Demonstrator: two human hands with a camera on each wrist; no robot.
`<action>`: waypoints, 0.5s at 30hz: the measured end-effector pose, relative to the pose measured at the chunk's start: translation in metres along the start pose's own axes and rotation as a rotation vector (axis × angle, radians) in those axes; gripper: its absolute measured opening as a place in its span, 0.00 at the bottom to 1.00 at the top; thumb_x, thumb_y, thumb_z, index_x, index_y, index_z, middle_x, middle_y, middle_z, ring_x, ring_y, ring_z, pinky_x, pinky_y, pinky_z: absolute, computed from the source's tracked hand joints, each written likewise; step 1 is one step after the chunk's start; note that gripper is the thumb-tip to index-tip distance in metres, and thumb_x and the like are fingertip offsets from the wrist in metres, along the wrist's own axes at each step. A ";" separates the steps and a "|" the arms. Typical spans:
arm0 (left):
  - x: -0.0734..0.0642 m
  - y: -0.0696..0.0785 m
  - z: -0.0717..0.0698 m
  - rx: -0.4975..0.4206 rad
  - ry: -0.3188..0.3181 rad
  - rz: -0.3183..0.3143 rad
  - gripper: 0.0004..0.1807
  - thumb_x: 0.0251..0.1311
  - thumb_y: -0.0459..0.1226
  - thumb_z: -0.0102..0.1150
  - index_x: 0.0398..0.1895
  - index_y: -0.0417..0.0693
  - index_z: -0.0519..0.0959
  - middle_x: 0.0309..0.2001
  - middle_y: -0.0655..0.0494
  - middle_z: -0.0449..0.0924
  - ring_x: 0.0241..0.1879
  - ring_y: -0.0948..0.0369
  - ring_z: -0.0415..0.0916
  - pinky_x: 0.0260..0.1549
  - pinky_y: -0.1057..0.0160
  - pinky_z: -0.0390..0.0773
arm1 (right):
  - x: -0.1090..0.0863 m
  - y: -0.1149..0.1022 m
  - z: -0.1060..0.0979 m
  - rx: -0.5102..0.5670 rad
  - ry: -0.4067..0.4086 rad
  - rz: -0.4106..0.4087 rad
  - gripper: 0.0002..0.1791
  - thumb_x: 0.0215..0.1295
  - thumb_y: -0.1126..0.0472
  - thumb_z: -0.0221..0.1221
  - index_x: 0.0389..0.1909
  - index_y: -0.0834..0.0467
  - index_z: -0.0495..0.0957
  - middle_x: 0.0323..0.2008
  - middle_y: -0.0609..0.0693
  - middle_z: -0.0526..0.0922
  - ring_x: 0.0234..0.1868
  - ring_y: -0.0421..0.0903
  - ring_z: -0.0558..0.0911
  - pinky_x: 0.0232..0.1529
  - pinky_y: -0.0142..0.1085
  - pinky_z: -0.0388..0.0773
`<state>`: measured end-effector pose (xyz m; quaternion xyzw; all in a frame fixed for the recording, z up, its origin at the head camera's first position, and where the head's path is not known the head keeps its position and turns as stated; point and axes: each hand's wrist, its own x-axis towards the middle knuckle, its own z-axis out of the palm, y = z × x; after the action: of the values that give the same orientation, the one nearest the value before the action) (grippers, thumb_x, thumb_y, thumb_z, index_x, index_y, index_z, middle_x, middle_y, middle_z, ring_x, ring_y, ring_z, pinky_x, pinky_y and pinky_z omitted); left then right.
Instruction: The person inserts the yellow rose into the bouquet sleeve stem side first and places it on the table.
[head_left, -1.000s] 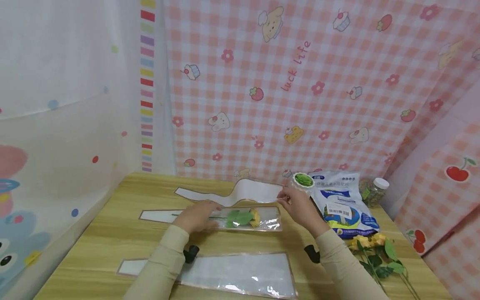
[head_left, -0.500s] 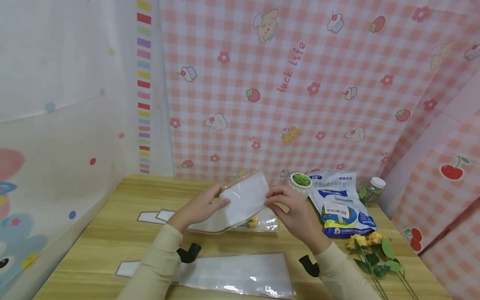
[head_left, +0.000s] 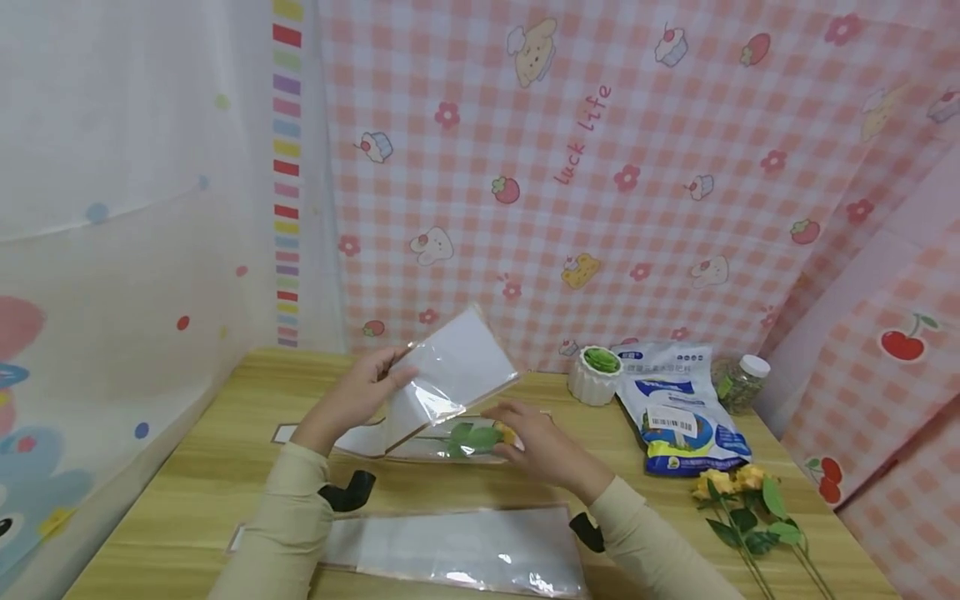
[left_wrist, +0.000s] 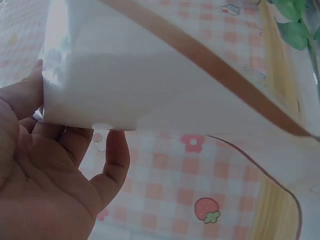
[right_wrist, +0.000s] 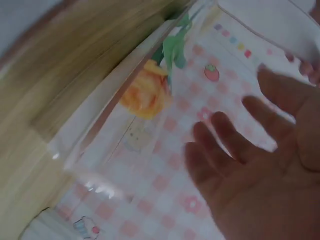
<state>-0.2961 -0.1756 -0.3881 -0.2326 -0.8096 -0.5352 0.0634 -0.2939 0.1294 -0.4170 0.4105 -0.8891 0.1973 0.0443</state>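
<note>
My left hand (head_left: 352,396) grips a tapered white flower sleeve (head_left: 457,362) with a glossy clear front and brown edging, thumb on its face. In the left wrist view the sleeve (left_wrist: 130,85) bends across the fingers. Its wide end is raised and tilted; the narrow part slopes down to the left. Below it lies another flower sleeve (head_left: 420,454) with a yellow rose inside, its green leaves (head_left: 472,439) showing through. My right hand (head_left: 543,446) hovers at the bloom, partly hiding it. The right wrist view shows its fingers spread and holding nothing, beside the rose (right_wrist: 145,92).
A third sleeve (head_left: 465,546) lies flat nearer me on the wooden table. At the right are a white cup (head_left: 594,385) with green contents, a blue-and-white bag (head_left: 675,408), a lidded jar (head_left: 742,385) and loose yellow roses (head_left: 742,500). Patterned curtain hangs behind.
The back sleeve was lifted off the table and its wide end swung up and left in my left hand. My right hand let go of its edge and dropped toward the rose.
</note>
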 end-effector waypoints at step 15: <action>-0.002 0.021 -0.007 0.006 -0.028 0.039 0.22 0.76 0.38 0.51 0.67 0.35 0.72 0.47 0.42 0.84 0.37 0.58 0.82 0.34 0.62 0.84 | 0.044 0.019 0.023 -0.258 -0.313 0.083 0.16 0.71 0.60 0.62 0.57 0.58 0.84 0.68 0.62 0.70 0.66 0.65 0.68 0.58 0.56 0.77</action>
<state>-0.2865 -0.1761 -0.3685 -0.2557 -0.8072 -0.5282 0.0635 -0.3354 0.1001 -0.4336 0.3902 -0.9192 0.0175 -0.0503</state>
